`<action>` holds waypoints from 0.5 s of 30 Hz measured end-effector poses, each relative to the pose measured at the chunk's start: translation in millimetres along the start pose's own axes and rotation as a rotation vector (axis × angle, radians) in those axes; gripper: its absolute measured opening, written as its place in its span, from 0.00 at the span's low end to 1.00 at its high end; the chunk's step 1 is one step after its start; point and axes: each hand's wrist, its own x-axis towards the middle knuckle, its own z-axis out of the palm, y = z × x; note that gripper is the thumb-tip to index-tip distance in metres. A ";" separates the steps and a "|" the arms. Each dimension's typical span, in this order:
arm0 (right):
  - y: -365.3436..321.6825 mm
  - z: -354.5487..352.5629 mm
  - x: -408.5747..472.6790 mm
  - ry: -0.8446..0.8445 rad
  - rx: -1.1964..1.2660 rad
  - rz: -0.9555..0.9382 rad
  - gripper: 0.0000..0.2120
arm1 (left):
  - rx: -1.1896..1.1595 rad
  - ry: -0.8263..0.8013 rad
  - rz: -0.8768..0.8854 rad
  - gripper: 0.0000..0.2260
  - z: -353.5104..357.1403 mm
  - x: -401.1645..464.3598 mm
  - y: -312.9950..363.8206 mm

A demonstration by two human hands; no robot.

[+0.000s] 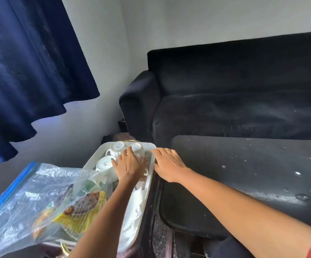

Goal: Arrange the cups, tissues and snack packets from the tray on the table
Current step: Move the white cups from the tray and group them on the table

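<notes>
My left hand [129,165] lies over the cups [117,148] inside the white tray [151,146] — fingers [130,151] spread and draped over the inverted cup at the tray's far right corner, thumb side toward the tray's right rim. Whether the fingers actually clamp that cup or only rest on it I cannot tell; the palm hides the contact.

Cups: all upside down, clustered at the tray's far end. One sits at the far left of the tray, another nearer me on the tray's left [105,163], touching my little-finger side. Tissues [134,216] lie in the tray's near end, white, folded. Snack packets [80,209] sit in a clear zip bag [30,194] overlapping the tray's left edge.

My right hand [166,163] rests flat on the tray's right rim, fingers straight and loosely apart, holding nothing — judged to be steadying the tray.

Key relation: the dark surface [244,174] lies directly right of the tray. The cup must travel rightward over the rim, past my right hand. Left hand is nearer the cups; right hand nearer the surface.
</notes>
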 end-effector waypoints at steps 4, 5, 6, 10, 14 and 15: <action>-8.8 11.3 22.7 -0.030 0.114 0.040 0.21 | -0.037 -0.050 -0.091 0.26 -0.1 24.2 -4.0; -10.9 14.9 29.3 -0.043 0.133 0.049 0.21 | -0.042 -0.056 -0.102 0.26 0.5 30.1 -4.0; -12.8 18.9 35.1 -0.053 0.153 0.059 0.21 | -0.041 -0.060 -0.107 0.24 1.8 34.9 -4.9; -17.4 28.4 52.3 -0.040 0.260 0.104 0.22 | -0.027 -0.051 -0.150 0.21 0.5 52.8 -6.1; -19.5 40.1 62.8 -0.080 0.381 0.195 0.21 | 0.092 -0.051 -0.120 0.23 3.4 62.0 -5.9; -19.8 42.7 65.1 -0.086 0.402 0.216 0.21 | 0.114 -0.039 -0.114 0.24 3.8 63.8 -4.9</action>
